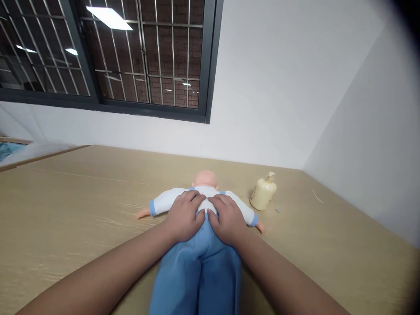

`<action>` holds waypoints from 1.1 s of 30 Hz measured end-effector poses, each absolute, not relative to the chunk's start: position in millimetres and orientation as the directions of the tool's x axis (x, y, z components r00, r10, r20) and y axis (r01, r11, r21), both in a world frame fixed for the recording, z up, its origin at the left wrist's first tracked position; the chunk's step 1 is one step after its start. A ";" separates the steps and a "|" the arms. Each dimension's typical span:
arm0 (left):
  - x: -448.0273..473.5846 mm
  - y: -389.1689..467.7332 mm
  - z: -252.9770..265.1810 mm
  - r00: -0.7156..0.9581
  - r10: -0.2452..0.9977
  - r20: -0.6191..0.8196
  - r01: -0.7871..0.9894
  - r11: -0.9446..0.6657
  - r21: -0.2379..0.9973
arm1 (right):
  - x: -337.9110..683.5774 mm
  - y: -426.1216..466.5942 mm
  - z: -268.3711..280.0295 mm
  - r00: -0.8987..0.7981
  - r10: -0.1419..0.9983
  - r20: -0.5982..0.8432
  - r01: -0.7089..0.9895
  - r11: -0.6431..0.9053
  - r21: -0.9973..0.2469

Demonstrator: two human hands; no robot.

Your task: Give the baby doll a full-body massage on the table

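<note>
A baby doll [198, 262] lies stretched out on the wooden table, its head away from me and its arms spread to both sides. It wears a white top with blue cuffs and blue trousers. My left hand [186, 215] rests flat on the left side of its torso, fingers extended. On the right side of the torso, my right hand [228, 217] lies the same way, fingers stretched toward the middle. The fingertips of both hands nearly meet along the doll's centre line. Neither hand grasps anything. The doll's face cannot be seen.
A cream pump bottle [263, 192] stands on the table [82, 210] beyond the doll's right-hand arm. Near it lie a small grey scrap [277, 210] and a thin pale strip [317, 196]. A white wall [269, 87] and a barred window [147, 57] rise behind.
</note>
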State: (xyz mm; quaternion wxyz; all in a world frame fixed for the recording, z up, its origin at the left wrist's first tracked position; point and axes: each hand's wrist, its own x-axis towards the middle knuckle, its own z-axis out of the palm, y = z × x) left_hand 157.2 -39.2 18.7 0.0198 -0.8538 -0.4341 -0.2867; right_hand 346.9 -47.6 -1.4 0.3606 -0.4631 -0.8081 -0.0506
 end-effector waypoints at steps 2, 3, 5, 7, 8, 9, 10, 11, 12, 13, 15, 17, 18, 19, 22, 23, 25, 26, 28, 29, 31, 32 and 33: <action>158.1 -34.9 22.6 0.468 0.764 0.444 0.764 -0.602 0.232 | 348.4 -44.0 3.5 -0.344 0.752 0.562 0.778 0.563 -0.278; 158.4 -33.1 24.4 0.474 0.773 0.421 0.767 -0.598 0.234 | 349.0 -42.5 5.5 -0.353 0.768 0.535 0.774 0.561 -0.294; 158.4 -31.4 26.4 0.483 0.780 0.398 0.767 -0.596 0.237 | 349.9 -40.7 7.1 -0.344 0.787 0.512 0.773 0.547 -0.321; 157.5 -32.3 25.8 0.477 0.775 0.414 0.765 -0.598 0.239 | 350.6 -40.9 5.0 -0.312 0.779 0.544 0.776 0.539 -0.327; 156.8 -33.7 24.5 0.475 0.766 0.433 0.761 -0.605 0.236 | 350.8 -41.8 2.9 -0.301 0.764 0.571 0.775 0.545 -0.320; 156.0 -35.3 22.8 0.474 0.753 0.457 0.756 -0.614 0.228 | 351.1 -43.0 0.4 -0.296 0.744 0.600 0.773 0.555 -0.307; 155.2 -37.0 20.8 0.475 0.736 0.483 0.751 -0.625 0.213 | 351.3 -44.4 -2.1 -0.296 0.723 0.624 0.771 0.567 -0.291; 154.4 -38.5 18.8 0.475 0.718 0.508 0.750 -0.633 0.194 | 351.5 -45.7 -4.3 -0.298 0.707 0.641 0.772 0.573 -0.274; 153.8 -39.6 16.9 0.474 0.704 0.529 0.751 -0.637 0.174 | 351.7 -46.9 -6.1 -0.296 0.700 0.650 0.778 0.571 -0.260; 153.4 -40.2 15.2 0.469 0.696 0.544 0.756 -0.634 0.160 | 351.9 -47.7 -7.4 -0.289 0.700 0.653 0.790 0.560 -0.251; 153.2 -39.2 13.2 0.454 0.704 0.546 0.767 -0.621 0.162 | 352.1 -47.7 -8.0 -0.276 0.716 0.641 0.813 0.530 -0.242; 153.6 -36.0 13.5 0.454 0.731 0.509 0.767 -0.612 0.195 | 352.2 -45.9 -6.0 -0.282 0.743 0.607 0.823 0.512 -0.244; 154.0 -34.0 14.7 0.457 0.746 0.484 0.764 -0.608 0.215 | 352.2 -44.5 -4.1 -0.288 0.757 0.587 0.824 0.508 -0.250; 154.5 -32.0 16.6 0.461 0.759 0.459 0.762 -0.604 0.234 | 352.2 -42.9 -1.7 -0.294 0.771 0.565 0.824 0.504 -0.259; 156.1 -27.9 24.0 0.467 0.787 0.403 0.764 -0.589 0.265 | 352.5 -38.8 6.4 -0.295 0.816 0.498 0.828 0.478 -0.293; 156.5 -27.5 26.2 0.468 0.793 0.391 0.767 -0.584 0.266 | 352.7 -37.9 8.3 -0.292 0.828 0.478 0.831 0.467 -0.301; 156.7 -28.1 28.2 0.471 0.796 0.379 0.769 -0.581 0.265 | 353.2 -37.2 9.1 -0.288 0.839 0.462 0.836 0.456 -0.306; 156.6 -28.8 27.8 0.472 0.794 0.382 0.768 -0.583 0.264 | 353.5 -37.3 7.7 -0.285 0.836 0.470 0.837 0.456 -0.303; 156.1 -30.3 24.4 0.469 0.790 0.395 0.768 -0.585 0.259 | 354.0 -38.0 2.4 -0.278 0.818 0.503 0.837 0.463 -0.292; 155.8 -30.7 22.0 0.459 0.795 0.397 0.777 -0.575 0.254 | 354.2 -38.3 -0.8 -0.273 0.812 0.516 0.838 0.464 -0.287; 155.2 -30.6 17.8 0.417 0.828 0.374 0.817 -0.522 0.245 | 354.9 -38.5 -6.2 -0.256 0.816 0.519 0.844 0.450 -0.292; 154.9 -29.9 16.5 0.396 0.849 0.351 0.837 -0.491 0.243 | 355.4 -38.1 -7.6 -0.248 0.824 0.509 0.846 0.440 -0.301; 154.4 -29.0 16.1 0.383 0.864 0.326 0.849 -0.469 0.244 | 356.1 -37.4 -8.0 -0.245 0.834 0.495 0.846 0.433 -0.311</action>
